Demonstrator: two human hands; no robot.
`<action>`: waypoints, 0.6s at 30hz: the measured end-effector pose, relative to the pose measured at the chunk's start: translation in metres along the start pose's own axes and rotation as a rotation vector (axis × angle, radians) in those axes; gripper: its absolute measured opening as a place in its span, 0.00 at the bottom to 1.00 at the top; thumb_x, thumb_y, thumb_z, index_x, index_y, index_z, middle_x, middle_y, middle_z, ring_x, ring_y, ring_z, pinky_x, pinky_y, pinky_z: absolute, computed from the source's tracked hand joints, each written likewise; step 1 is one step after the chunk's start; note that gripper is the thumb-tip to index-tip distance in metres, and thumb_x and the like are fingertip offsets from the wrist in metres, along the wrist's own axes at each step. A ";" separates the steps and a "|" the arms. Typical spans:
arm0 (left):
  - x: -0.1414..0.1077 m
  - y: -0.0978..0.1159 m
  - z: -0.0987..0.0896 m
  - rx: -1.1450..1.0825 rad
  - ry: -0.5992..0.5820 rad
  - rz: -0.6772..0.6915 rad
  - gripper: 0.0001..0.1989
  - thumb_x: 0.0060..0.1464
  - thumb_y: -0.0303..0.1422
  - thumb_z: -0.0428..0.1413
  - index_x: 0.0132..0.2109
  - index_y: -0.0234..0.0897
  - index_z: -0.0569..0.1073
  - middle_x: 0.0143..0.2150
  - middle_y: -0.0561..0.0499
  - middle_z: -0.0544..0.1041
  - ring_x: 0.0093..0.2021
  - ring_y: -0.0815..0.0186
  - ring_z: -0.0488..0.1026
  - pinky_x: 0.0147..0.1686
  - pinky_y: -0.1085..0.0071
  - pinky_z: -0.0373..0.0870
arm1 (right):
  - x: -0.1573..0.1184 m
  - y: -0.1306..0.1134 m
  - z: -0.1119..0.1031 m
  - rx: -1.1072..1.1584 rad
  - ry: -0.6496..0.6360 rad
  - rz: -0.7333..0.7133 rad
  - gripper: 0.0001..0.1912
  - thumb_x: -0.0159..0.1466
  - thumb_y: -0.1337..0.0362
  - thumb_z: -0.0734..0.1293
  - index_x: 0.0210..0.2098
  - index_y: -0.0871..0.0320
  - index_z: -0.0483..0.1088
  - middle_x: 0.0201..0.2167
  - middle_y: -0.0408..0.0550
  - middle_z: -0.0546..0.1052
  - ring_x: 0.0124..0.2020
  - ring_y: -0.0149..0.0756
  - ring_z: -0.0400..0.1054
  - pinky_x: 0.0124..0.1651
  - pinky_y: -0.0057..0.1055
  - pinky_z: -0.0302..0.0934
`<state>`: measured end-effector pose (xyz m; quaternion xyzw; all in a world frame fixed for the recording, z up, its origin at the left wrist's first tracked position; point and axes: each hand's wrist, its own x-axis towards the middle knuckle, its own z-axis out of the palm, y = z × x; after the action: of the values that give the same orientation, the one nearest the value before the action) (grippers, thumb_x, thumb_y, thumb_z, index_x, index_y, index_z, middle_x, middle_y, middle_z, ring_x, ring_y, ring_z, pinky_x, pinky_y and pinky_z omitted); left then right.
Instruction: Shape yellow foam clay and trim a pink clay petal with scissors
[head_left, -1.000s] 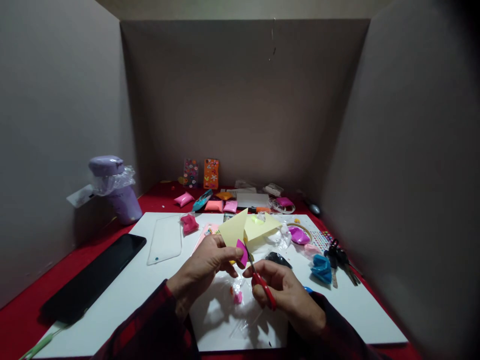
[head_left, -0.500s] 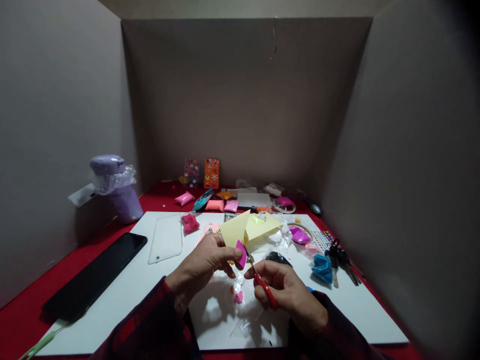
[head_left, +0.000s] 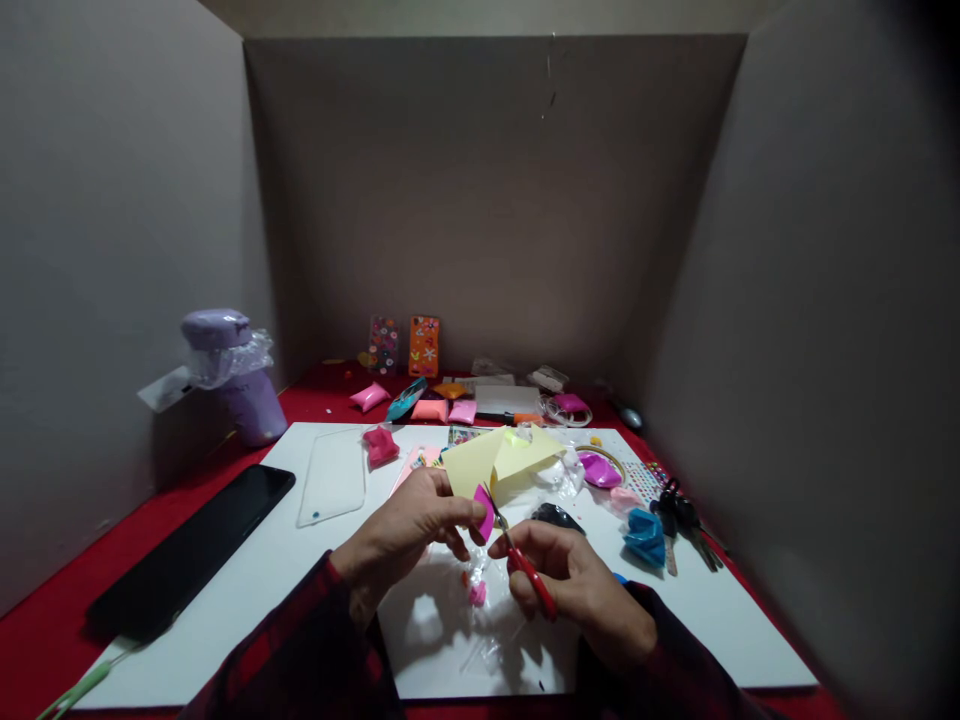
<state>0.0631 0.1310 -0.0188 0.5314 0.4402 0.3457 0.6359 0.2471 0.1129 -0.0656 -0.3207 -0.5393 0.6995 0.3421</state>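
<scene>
My left hand pinches a small magenta piece of paper between thumb and fingers. In my right hand is a pair of red-handled scissors, its blades pointing up and left against the edge of the magenta piece. Right behind both hands stands folded pale yellow paper; whether my left fingers touch it I cannot tell. Below the hands, clear plastic wrap and a small pink lump lie on the white board.
A black phone and a clear phone case lie at left, near a purple bottle. Keys and a blue packet are at right. Decorated cases and several coloured packets stand or lie at the back.
The left part of the yellow paper has dropped lower behind my left hand. Both hands, the magenta piece and the scissors have barely moved.
</scene>
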 end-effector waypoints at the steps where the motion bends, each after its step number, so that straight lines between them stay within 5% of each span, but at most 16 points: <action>1: 0.000 0.001 0.000 0.003 -0.003 0.002 0.06 0.41 0.27 0.55 0.30 0.28 0.72 0.26 0.49 0.72 0.23 0.71 0.68 0.21 0.78 0.65 | 0.000 0.001 0.000 0.003 -0.002 -0.002 0.18 0.49 0.61 0.72 0.36 0.65 0.67 0.17 0.39 0.65 0.18 0.23 0.55 0.23 0.20 0.49; 18: 0.003 -0.002 -0.007 0.004 -0.032 -0.003 0.08 0.40 0.28 0.58 0.30 0.27 0.74 0.24 0.48 0.72 0.21 0.71 0.68 0.18 0.79 0.66 | 0.000 -0.005 0.002 0.031 -0.013 0.030 0.18 0.47 0.63 0.72 0.34 0.66 0.67 0.15 0.38 0.64 0.17 0.21 0.53 0.22 0.20 0.46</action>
<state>0.0582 0.1361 -0.0217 0.5373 0.4315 0.3354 0.6424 0.2466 0.1125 -0.0601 -0.3189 -0.5260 0.7147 0.3329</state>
